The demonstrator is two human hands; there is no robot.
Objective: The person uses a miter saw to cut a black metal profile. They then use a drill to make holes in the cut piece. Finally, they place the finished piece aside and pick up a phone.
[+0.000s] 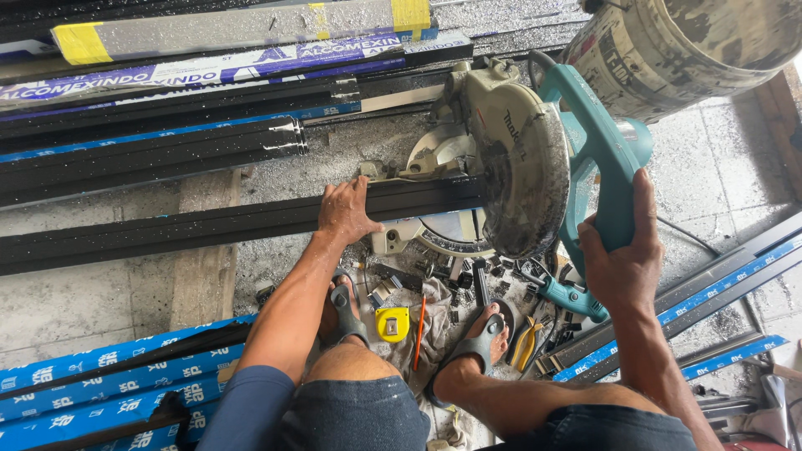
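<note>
1. The miter saw [493, 159] is the largest thing in play: a dusty cream blade guard [522, 167] on a teal body, the head tipped down so the guard sits right at the long black aluminium profile [167, 234] lying across the saw's base and running off to the left over a wooden block [205, 267].
2. That profile is the workpiece. Its right end disappears behind the guard; the rest rests flat and level.
3. Stacks of similar profiles, some in blue printed wrap [100, 376], lie above and at lower left; more lie at lower right [710, 284]. A dirty bucket [685, 42] stands at upper right.
4. The left hand [347, 213] is pressed palm-down on the profile just left of the blade, fingers spread flat over its top edge, pinning it rather than wrapping it.
5. The right hand [622, 250] is closed around the saw's teal handle [597, 159], fingers curled tight.
6. Both sandalled feet sit beside the base among offcuts, metal chips, a yellow tape measure [392, 324], an orange pencil [420, 330] and pliers [525, 342].
7. Judged from the stance, this is the cutting stroke itself. The next move calls for a steady downward press on the handle while the left hand keeps the profile against the fence, clear of the blade line.
</note>
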